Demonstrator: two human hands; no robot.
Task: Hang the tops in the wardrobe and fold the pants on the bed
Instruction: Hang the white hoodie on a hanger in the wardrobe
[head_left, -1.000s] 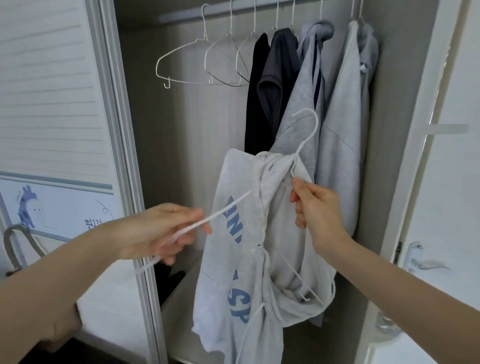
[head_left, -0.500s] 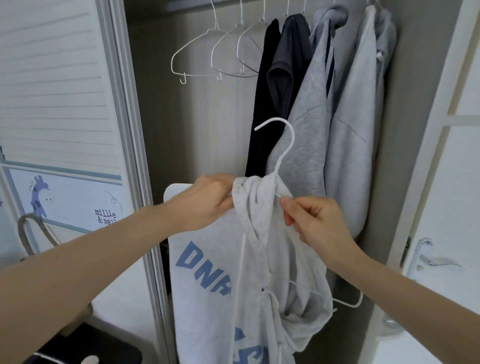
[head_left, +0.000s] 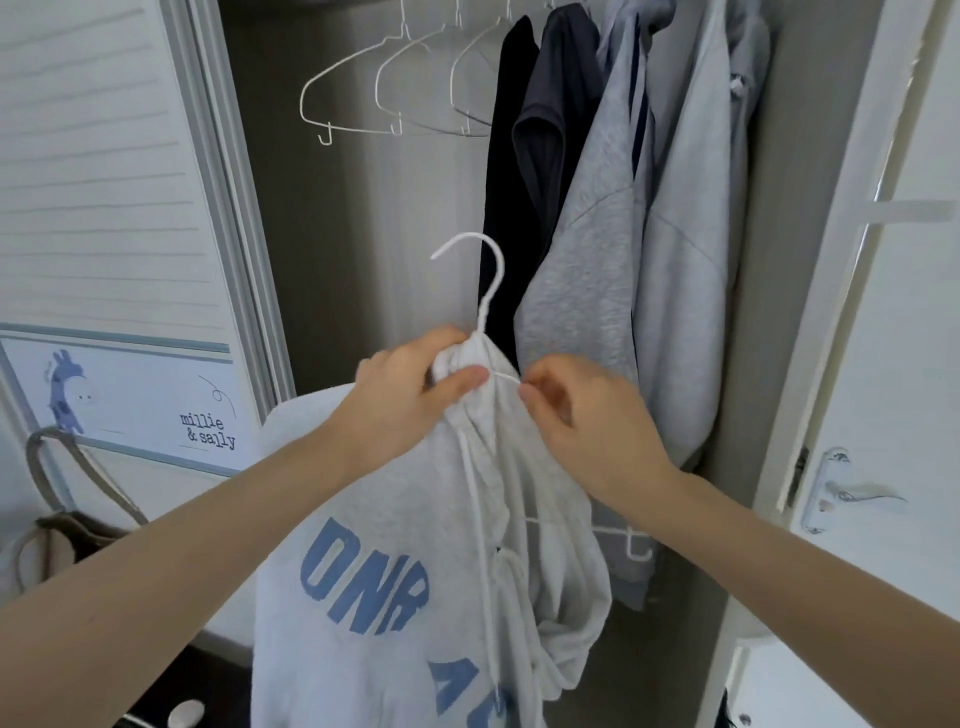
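A light grey hoodie (head_left: 395, 525) with blue letters hangs in front of me on a white hanger (head_left: 485, 291), whose hook sticks up above the neck. My left hand (head_left: 410, 395) grips the bunched neck of the hoodie just below the hook. My right hand (head_left: 587, 421) pinches the hanger's wire shoulder at the right of the neck. The hanger's lower right end (head_left: 631, 545) pokes out of the fabric. The open wardrobe (head_left: 363, 234) is behind, with dark and grey tops (head_left: 597, 218) hanging on its right side.
Three bare white hangers (head_left: 395, 88) hang at the wardrobe's upper left. A sliding door (head_left: 104, 208) with a giraffe picture stands to the left, a white door with a handle (head_left: 841, 493) to the right. A bag with straps (head_left: 62, 519) sits low left.
My left hand moved from the hanger's left arm up to the hoodie's neck. The hanger turned upright, its hook now pointing left. The view dropped lower and closer to the wardrobe.
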